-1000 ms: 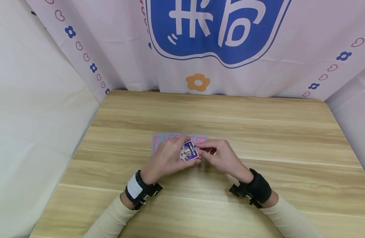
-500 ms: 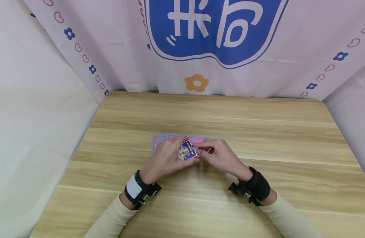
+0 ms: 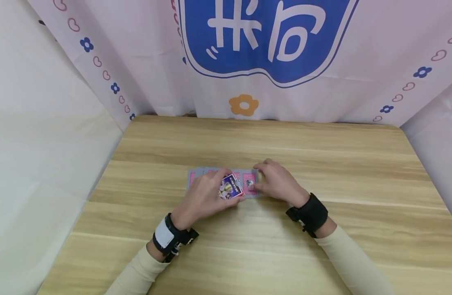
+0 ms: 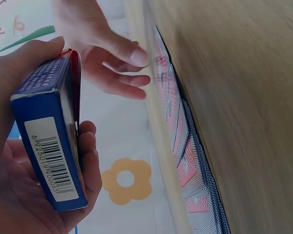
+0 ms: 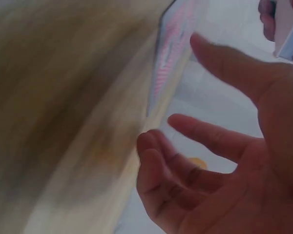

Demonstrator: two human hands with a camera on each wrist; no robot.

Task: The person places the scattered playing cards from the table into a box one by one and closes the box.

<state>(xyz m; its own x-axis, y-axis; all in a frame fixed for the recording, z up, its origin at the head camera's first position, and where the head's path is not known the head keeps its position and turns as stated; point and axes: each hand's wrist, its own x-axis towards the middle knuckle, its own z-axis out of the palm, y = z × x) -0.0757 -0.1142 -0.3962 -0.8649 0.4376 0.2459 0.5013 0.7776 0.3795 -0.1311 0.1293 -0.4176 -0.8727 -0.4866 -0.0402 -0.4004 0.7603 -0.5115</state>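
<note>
My left hand (image 3: 202, 196) grips a playing-card box (image 3: 231, 186) between thumb and fingers, above the table. The box is dark blue with a trophy picture, red edges and a barcode (image 4: 50, 158) on one end. Underneath, pink-and-grey playing cards (image 3: 249, 178) lie overlapped in a row, face down, partly hidden by this hand. My right hand (image 3: 279, 182) is at the right end of the row, thumb and forefinger spread apart with nothing between them. In the right wrist view, a card (image 5: 173, 46) lies just beyond the thumb tip, and the other fingers are bent.
The wooden table (image 3: 322, 155) reaches back to a white curtain (image 3: 167, 86) with a blue emblem and an orange flower (image 3: 244, 105). A white sheet (image 3: 45, 143) hangs along the left side. Each wrist wears a black strap (image 3: 310, 215) with a small camera.
My right hand has let go of the box's right end and moved right to the end of the card row, its fingers opening. The left hand keeps the box in nearly the same place.
</note>
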